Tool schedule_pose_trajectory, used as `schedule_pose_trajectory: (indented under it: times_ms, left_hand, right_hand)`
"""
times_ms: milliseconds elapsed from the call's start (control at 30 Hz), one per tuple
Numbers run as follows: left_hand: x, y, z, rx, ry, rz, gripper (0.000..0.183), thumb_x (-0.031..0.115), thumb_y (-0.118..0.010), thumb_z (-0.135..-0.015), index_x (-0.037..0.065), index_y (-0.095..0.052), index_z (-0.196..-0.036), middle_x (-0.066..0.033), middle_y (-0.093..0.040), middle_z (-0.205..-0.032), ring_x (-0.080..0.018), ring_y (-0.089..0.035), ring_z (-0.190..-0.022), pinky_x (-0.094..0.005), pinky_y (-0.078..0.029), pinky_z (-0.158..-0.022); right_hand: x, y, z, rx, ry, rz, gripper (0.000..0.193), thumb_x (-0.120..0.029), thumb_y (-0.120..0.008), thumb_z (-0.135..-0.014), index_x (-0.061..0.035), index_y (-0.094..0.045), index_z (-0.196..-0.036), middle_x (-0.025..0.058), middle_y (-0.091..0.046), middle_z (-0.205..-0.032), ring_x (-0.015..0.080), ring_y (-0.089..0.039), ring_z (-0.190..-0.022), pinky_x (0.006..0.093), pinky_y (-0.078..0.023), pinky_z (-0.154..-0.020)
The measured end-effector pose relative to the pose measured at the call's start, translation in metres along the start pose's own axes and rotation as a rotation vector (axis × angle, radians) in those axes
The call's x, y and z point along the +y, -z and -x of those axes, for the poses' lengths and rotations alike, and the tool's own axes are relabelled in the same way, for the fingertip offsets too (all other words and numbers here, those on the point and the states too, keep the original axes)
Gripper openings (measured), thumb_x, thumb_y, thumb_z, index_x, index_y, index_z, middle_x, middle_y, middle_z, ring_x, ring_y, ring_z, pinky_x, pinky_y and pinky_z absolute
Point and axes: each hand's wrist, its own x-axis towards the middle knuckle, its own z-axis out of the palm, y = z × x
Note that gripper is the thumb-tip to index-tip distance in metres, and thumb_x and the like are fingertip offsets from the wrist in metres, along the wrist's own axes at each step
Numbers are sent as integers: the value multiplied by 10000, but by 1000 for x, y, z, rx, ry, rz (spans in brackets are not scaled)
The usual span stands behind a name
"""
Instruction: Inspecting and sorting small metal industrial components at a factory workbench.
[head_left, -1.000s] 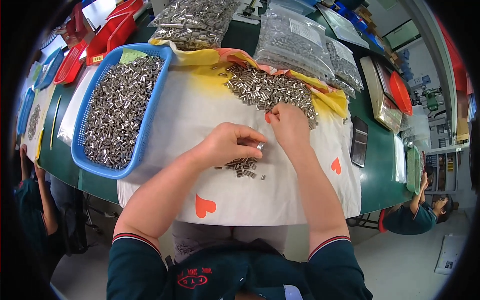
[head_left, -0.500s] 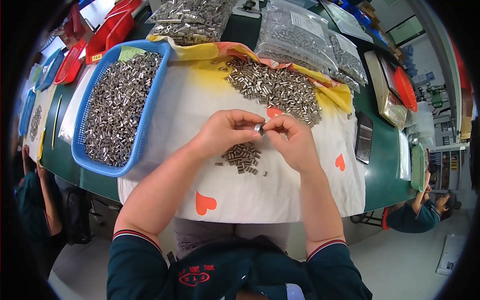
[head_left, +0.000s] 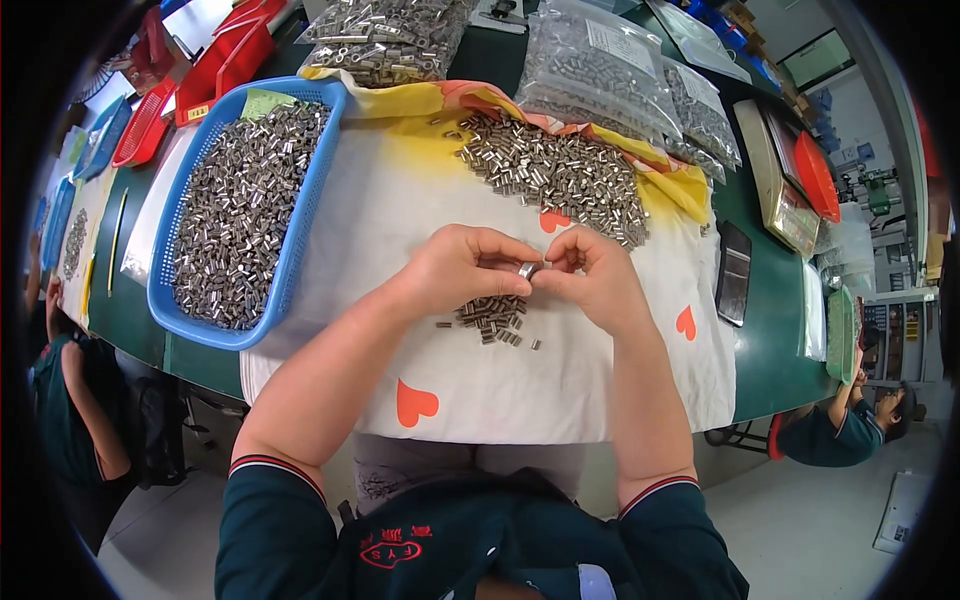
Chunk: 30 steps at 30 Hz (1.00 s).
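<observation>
Between thumb and fingertips my left hand [head_left: 450, 268] pinches a shiny metal ring-like piece [head_left: 528, 270]. My right hand [head_left: 603, 285] meets it from the right, thumb and forefinger closed at the edge of the piece; whatever is in that pinch is hidden. Under and just in front of the left fingers lies a small pile of short metal sleeves [head_left: 490, 320], partly covered by the hand. Farther back, a bigger heap of similar sleeves [head_left: 560, 175] is spread on a white cloth with red hearts [head_left: 390, 250].
A blue plastic basket [head_left: 283, 300] full of metal sleeves stands at left. Clear bags of metal parts [head_left: 590, 70] line the back. A dark phone [head_left: 733, 275] lies on the green table [head_left: 765, 375] at right. Other people sit at both sides.
The view has shifted slightly. Both hands remain together at the metal piece, the right fingers having closed in nearer to it; the piece is turned a little.
</observation>
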Motion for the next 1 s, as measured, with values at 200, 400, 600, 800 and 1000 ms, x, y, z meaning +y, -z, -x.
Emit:
schedule_pose_trajectory:
  times_ms: [200,400,600,800,1000]
  left_hand:
    - [-3,-1,-1,14,13,-164,273,-6,-636,-753,-19,-586,-1021,-41,-612,-879,-69,-563,-764,-199,-477,-685]
    - [-8,2,-5,44,-2,-22,280,-16,-617,-762,-15,-571,-1038,-38,-608,-909,-72,-568,-782,-207,-480,-703]
    - [-9,4,-6,98,-22,94,291,9,-617,-769,-20,-559,-1053,-46,-611,-929,-81,-575,-818,-213,-479,-725]
    - [-7,4,-4,94,-41,130,316,28,-636,-761,-15,-559,-1064,-45,-616,-918,-75,-576,-811,-206,-473,-723]
    - [-8,4,-4,70,-31,90,311,30,-650,-747,-9,-579,-1047,-44,-622,-902,-77,-579,-805,-202,-472,-713]
  right_hand:
    - [-9,9,-30,149,123,478,69,-121,-617,-709,-67,-618,-752,72,-585,-703,183,-552,-667,285,-439,-618]
    - [12,3,-52,130,431,1066,51,-92,-574,-686,-89,-619,-710,82,-548,-715,250,-527,-765,369,-421,-696]
    - [10,-1,-40,132,393,968,68,-85,-594,-675,-61,-612,-735,71,-575,-729,242,-541,-743,361,-425,-683]
    - [-8,-10,1,154,37,131,66,-35,-604,-681,-34,-587,-745,42,-571,-704,137,-543,-673,247,-433,-632]
    - [-11,-17,5,169,295,353,75,-11,-601,-669,-36,-569,-732,56,-574,-708,177,-549,-666,272,-442,-623]
